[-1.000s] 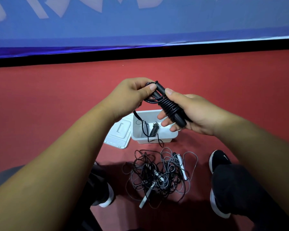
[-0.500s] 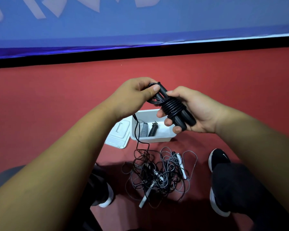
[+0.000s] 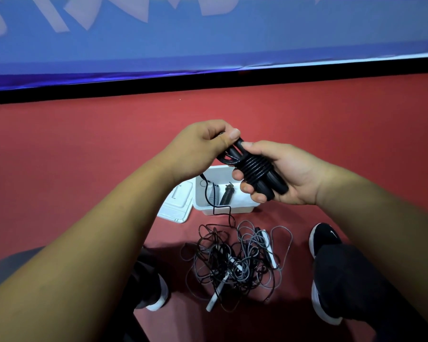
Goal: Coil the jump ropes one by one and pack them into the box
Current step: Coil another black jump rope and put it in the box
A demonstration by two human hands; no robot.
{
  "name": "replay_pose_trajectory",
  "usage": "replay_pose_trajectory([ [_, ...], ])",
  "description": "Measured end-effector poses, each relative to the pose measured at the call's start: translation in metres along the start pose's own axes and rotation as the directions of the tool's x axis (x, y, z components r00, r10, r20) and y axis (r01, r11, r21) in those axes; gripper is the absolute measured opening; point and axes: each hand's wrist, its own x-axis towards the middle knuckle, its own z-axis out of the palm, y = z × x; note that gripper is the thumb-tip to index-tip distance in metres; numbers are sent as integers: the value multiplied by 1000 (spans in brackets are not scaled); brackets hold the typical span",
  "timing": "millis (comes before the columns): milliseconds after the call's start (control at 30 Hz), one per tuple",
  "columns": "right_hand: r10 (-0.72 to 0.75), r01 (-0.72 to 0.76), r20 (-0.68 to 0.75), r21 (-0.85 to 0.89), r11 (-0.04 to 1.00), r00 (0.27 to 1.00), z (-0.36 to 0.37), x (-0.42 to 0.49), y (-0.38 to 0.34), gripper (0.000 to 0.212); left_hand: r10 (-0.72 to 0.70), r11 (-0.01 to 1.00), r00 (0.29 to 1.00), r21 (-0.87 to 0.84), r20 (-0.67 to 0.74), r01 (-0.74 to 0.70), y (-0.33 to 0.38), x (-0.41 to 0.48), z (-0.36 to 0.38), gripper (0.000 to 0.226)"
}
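Caught mid-coil: black jump rope (image 3: 257, 170) clamped in right hand (image 3: 289, 174) fingers above white box (image 3: 248, 206), cord pinched in left hand (image 3: 203, 149) fingers at handle tips. Needed next, probably: winding in slack trailing to tangle (image 3: 235, 262) on floor (image 3: 84, 156), tucking end.

Red floor (image 3: 84, 149), blue banner (image 3: 208, 45), black shoe (image 3: 324, 236), perhaps a stool (image 3: 8, 264)

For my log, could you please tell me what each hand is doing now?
Left hand: pinches the black cord.
Right hand: grips the black handles.
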Motion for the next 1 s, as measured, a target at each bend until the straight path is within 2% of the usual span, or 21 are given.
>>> replay_pose_trajectory([
  [133,-13,13,-28,4,1000,1000,6,6,2,64,-19,1000,1000,-7,-5,19,-3,1,-6,26],
  [333,-9,0,-111,-76,997,994,9,5,2,47,-58,998,998,-23,-33,58,-7,0,-2,26],
  [433,-12,-10,-166,-130,991,986,14,3,-1,47,-74,997,994,-25,-75,72,-12,1,0,28],
  [700,78,-132,-232,-227,965,970,19,0,-13,49,-173,980,978,-115,-116,160,-16,5,0,33],
  [833,-41,-93,-288,-437,895,957,18,2,-15,44,-168,980,979,-125,-111,154,-17,7,-1,33],
  [1000,-75,-42,-275,-396,917,959,13,4,-11,41,-127,991,986,-50,-106,123,-21,8,1,32],
])
